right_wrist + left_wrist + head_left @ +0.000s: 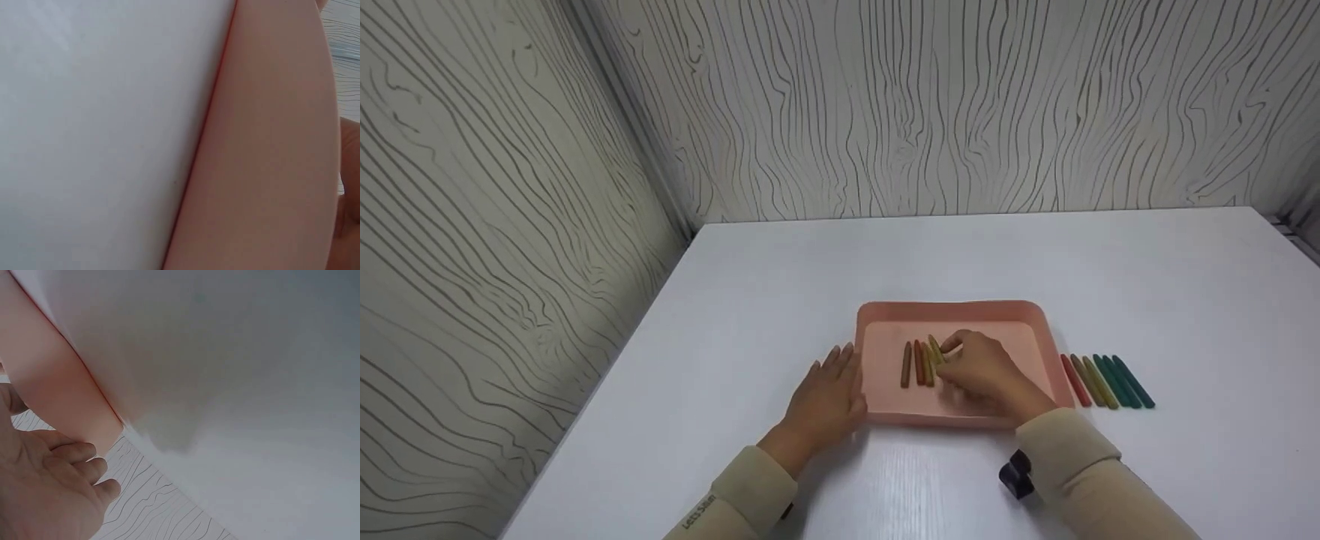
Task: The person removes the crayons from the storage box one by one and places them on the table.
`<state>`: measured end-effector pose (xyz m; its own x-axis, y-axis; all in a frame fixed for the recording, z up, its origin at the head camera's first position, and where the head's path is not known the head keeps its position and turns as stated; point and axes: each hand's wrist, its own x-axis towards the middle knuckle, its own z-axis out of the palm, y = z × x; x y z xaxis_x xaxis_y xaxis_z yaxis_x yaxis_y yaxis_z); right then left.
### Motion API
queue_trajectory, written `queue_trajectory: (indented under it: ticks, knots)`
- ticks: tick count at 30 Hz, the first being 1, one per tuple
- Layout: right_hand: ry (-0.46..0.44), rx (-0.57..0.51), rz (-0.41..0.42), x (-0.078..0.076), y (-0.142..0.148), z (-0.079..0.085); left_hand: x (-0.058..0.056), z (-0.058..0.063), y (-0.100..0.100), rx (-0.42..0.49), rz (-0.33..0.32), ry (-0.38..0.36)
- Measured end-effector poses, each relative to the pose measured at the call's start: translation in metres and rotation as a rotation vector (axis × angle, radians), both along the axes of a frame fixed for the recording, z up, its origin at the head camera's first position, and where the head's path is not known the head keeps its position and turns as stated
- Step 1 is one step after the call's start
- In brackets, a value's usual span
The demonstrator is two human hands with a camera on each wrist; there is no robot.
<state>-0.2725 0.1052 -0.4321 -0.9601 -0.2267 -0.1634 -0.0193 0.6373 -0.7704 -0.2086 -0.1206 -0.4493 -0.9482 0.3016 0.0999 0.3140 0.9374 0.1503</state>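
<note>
A pink tray [960,421] lies on the white table. Inside it, a brown crayon [906,365], an orange-red crayon [919,363] and a yellowish crayon [928,366] stand in a row, slightly apart or touching. My right hand [979,366] reaches over the tray and pinches another yellow crayon [934,346], tilted beside that row; its lower part is hidden by the fingers. With fingers extended, my left hand [829,394] rests against the tray's left side. The left wrist view shows that hand [56,486] at the tray wall [62,377]. Only a sliver of the right hand [351,174] appears in its wrist view.
To the right of the tray lies a row of crayons: a red crayon [1075,380], yellow-olive crayons [1099,382] and several green crayons [1132,382]. A wood-grain patterned wall [945,112] stands behind the table [750,300], and another panel [510,225] on the left.
</note>
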Motion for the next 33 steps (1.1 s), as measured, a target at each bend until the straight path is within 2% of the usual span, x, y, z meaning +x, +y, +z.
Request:
queue_trajectory:
  ticks: [4, 9, 16, 23, 33]
  knots:
    - [-0.011, -0.063, 0.0, -0.001, 0.007, 0.006, 0.001, -0.001, -0.001, 0.003, -0.008, 0.006]
    - [0.041, -0.064, 0.019, -0.002, 0.019, 0.016, 0.001, -0.001, -0.002, 0.01, -0.009, 0.0]
    - [0.054, -0.088, 0.025, -0.003, 0.043, 0.03, 0.0, 0.0, -0.002, 0.026, -0.009, 0.002]
    - [0.076, -0.004, 0.01, -0.006, 0.074, 0.042, 0.0, 0.0, -0.003, 0.025, -0.007, -0.012]
    - [0.088, 0.129, -0.032, -0.006, 0.119, 0.049, -0.001, 0.0, -0.002, 0.023, -0.018, -0.012]
